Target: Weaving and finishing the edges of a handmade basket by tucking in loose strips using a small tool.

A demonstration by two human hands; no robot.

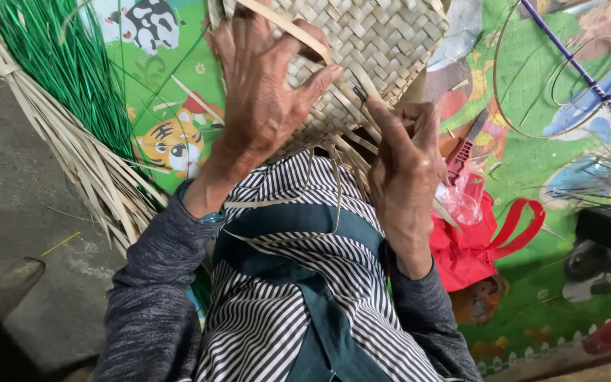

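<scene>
Woven basket (362, 49) of pale palm strips rests on my lap, over the near edge of the green play mat (532, 163) — my left hand (263, 99) spreads wide on it, my right hand (404, 170) pinching a loose strip (362, 92), perhaps with a small tool.

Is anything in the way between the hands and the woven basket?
Nothing visible is. The left hand lies spread right on the woven basket, and the right hand pinches loose strips at its edge.
</scene>
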